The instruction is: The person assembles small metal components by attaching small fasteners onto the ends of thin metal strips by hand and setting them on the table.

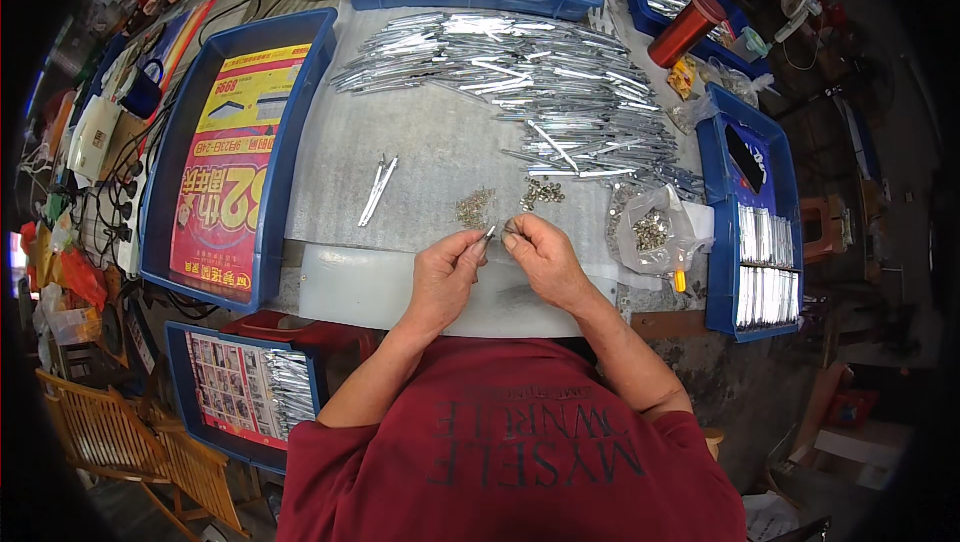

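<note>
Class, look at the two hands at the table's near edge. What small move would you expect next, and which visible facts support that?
Probably bringing the two pieces together. The left hand pinches a thin silver piece, and the right hand pinches something small whose kind cannot be told, fingertips almost meeting. Little heaps of small metal parts lie just beyond, and two silver strips lie aside to the left.

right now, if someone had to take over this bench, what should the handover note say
Left hand: pinching a thin silver metal piece at the fingertips.
Right hand: fingertips meeting it from the other side; what it holds is too small to tell.
Supplies: big pile of silver strips at the back, two small heaps of tiny fittings ahead of the hands.
Done: two assembled-looking strips lie apart on the left.
Left: most of the pile.
</note>
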Tool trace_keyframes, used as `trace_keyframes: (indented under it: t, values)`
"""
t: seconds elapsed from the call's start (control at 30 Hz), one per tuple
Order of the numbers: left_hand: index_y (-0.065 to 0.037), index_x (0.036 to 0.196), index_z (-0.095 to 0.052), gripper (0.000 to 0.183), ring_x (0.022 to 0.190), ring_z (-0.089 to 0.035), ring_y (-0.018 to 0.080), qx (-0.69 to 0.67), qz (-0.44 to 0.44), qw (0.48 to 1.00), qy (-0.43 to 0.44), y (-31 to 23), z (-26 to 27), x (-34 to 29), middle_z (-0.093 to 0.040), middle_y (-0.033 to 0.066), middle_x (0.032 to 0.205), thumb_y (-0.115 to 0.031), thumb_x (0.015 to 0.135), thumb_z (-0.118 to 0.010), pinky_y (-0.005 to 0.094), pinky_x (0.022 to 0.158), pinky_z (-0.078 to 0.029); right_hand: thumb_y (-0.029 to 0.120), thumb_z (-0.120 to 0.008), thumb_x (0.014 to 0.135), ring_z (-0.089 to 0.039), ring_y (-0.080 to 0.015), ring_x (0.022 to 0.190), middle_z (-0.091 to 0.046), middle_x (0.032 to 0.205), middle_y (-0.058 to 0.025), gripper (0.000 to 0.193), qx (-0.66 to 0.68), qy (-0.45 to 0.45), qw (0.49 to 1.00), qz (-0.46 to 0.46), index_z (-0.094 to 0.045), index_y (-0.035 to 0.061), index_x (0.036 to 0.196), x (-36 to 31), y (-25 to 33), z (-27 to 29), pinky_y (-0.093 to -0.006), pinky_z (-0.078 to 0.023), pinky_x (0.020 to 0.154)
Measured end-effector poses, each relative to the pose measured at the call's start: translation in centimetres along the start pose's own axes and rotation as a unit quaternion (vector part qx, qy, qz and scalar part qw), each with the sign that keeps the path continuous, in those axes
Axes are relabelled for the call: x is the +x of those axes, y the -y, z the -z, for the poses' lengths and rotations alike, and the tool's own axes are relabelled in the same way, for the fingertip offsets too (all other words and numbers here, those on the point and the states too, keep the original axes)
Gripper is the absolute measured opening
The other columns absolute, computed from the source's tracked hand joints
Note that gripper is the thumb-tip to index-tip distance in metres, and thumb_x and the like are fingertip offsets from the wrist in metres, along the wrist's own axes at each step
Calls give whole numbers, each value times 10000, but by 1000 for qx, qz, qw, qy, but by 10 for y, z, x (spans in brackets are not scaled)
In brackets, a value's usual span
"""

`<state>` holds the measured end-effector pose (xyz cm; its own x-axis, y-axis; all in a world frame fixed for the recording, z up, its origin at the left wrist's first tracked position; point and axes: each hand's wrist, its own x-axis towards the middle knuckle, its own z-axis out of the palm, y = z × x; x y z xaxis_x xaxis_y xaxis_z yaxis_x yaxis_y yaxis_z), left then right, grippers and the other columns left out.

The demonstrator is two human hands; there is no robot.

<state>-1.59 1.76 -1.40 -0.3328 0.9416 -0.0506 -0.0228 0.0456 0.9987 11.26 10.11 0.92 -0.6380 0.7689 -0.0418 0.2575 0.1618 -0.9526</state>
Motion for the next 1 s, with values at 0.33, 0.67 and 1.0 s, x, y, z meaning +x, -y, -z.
trace_keyframes:
  t: [0.33,0.67,1.0]
  values:
    - [-3,969,-538,171,505,-421,30,-75,67,995,26,-8,-5,-1,-539,-1,673,-113,862,-462,152,426,-339,116,-485,795,-471,-203,617,-492,674,-129,151,11,-5,1000,2,-477,-34,780,-3,-2,-1,-319,-383,568]
    - [1,958,-538,163,511,-414,29,-66,54,996,27,-6,-9,-2,-537,-2,674,-108,862,-463,155,439,-337,113,-481,798,-481,-179,611,-513,680,-131,158,37,-11,999,-12,-490,-44,795,-3,-6,-4,-306,-393,561]
    - [16,955,-538,155,522,-412,28,38,-21,999,-21,-3,-15,-6,-538,4,667,-82,849,-484,168,457,-357,86,-481,787,-506,-195,592,-529,676,-132,125,44,-65,997,0,-496,-38,780,-7,-7,-12,-310,-397,536]
